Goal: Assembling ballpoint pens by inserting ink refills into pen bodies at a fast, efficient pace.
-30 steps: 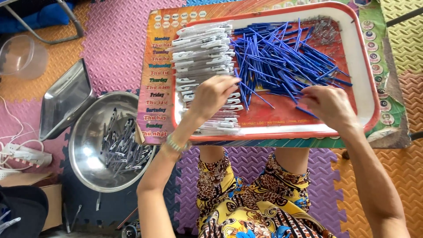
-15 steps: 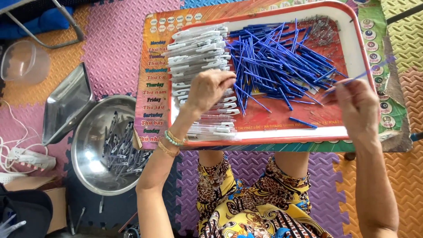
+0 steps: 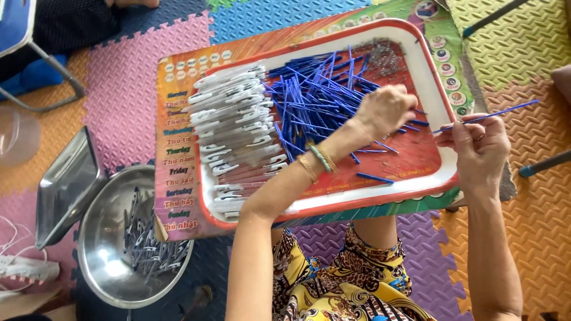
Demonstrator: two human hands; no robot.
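- The foam floor mat (image 3: 125,101), in coloured interlocking tiles, spreads under everything, and a printed board (image 3: 178,148) lies on it.
- A red-rimmed tray (image 3: 428,77) rests on the board; it carries a row of white pen barrels (image 3: 235,131) on its left side and a loose heap of blue refills (image 3: 315,101) in the middle.
- Beside the board on the left stand a steel bowl (image 3: 101,261) of small parts and a tilted metal box (image 3: 65,184).
- The left hand (image 3: 385,110) reaches across to the far edge of the heap, fingers curled down onto the refills there; whether it grips one I cannot tell.
- The right hand (image 3: 479,151) hovers just off the tray's right rim, pinching a single blue refill (image 3: 493,113) between thumb and fingers, its long end pointing outward and up.
- To do this well, I judge, the held refill should stay pinched near one end and level, while the left hand lifts only one piece clear of the tangle.
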